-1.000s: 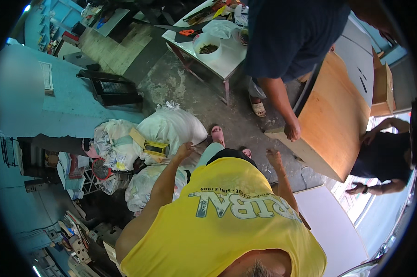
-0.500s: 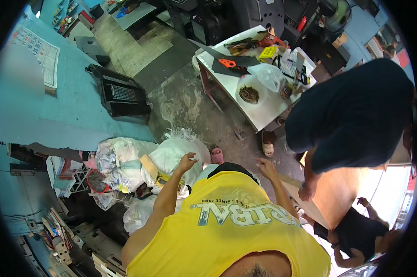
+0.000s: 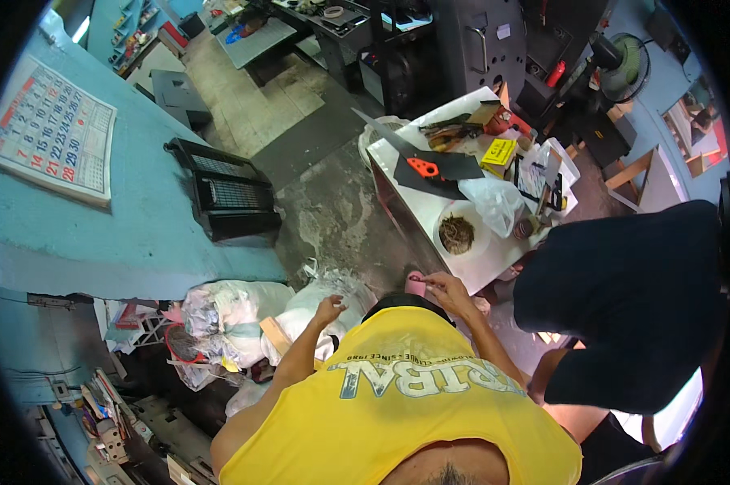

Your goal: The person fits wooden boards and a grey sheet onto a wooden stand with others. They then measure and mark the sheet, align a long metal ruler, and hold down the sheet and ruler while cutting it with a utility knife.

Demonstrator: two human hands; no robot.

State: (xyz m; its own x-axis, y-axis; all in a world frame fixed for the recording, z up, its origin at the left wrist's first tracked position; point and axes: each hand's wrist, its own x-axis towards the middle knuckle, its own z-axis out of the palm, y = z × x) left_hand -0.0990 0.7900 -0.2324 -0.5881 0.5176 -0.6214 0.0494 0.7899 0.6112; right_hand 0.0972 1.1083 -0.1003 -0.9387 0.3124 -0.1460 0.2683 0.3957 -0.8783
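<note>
The right hand (image 3: 450,293) pinches a small pink cylindrical roll (image 3: 416,284) between its fingertips, just left of the knuckles; the left hand (image 3: 330,310) hangs loosely open, holding nothing.

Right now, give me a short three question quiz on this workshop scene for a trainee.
1. True or false: the right hand pinches a small pink object.
2. What is the left hand nearest to? A. white plastic sacks B. a black crate C. a wall calendar
3. Fill in: the round white bowl stands on the white ____.

Key: 1 true; 2 A; 3 table.
</note>
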